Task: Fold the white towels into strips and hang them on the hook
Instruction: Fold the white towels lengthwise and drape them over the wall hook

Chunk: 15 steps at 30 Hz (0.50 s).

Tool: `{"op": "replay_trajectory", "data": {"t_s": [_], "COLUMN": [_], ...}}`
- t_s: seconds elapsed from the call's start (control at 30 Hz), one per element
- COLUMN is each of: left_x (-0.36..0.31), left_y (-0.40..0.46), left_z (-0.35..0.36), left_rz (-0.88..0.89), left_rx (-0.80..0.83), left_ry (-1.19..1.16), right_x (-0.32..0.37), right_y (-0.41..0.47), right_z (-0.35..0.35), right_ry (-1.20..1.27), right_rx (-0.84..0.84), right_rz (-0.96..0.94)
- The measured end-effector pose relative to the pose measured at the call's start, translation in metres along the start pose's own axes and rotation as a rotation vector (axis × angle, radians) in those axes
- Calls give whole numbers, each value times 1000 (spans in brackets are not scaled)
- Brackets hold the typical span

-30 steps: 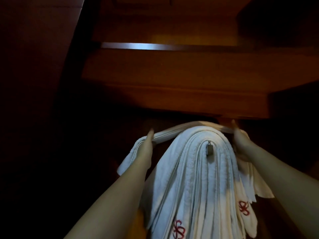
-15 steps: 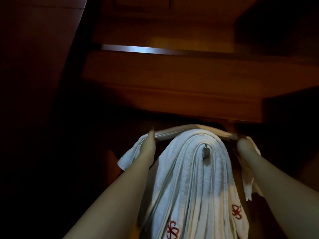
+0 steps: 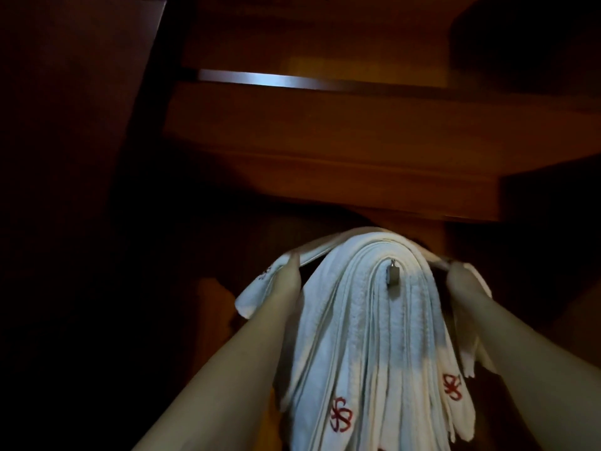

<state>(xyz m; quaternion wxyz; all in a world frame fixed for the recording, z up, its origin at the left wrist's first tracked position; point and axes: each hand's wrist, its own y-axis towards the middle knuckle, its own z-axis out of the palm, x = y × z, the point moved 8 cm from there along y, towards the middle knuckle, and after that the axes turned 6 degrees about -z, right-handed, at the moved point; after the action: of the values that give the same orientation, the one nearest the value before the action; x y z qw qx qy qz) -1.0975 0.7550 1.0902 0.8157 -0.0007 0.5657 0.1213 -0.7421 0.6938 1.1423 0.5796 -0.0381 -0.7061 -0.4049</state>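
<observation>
- Above me runs a wooden shelf (image 3: 325, 131), warm orange-brown where the light catches it.
- A thin metal strip (image 3: 260, 80) shines along its upper edge.
- To my left a dark wooden wall (image 3: 65, 157) sinks into shadow.
- The right corner (image 3: 536, 43) is nearly black.

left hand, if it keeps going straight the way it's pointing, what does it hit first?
The left hand points up and away, gripping the folded towel strip draped over the hung towels. Straight on, it likely meets the dark wooden wall behind; depth is unclear.
</observation>
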Motion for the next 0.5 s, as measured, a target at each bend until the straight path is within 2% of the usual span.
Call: {"op": "replay_trajectory", "data": {"t_s": [0.1, 0.2, 0.4, 0.5], "left_x": [22, 38, 43, 44], "left_y": [-6, -11, -16, -13], "left_z": [4, 6, 8, 6], "left_rz": [-13, -33, -66, -107], "left_rx": [32, 29, 44, 66], "left_ry": [73, 156, 75, -125], "right_x": [-22, -38, -38, -33], "right_y": [-11, -29, -42, -40], "right_z": [22, 37, 40, 33], "right_ry": [66, 160, 160, 185], "right_rx": [146, 196, 239, 233], "right_rz": [30, 90, 90, 104]}}
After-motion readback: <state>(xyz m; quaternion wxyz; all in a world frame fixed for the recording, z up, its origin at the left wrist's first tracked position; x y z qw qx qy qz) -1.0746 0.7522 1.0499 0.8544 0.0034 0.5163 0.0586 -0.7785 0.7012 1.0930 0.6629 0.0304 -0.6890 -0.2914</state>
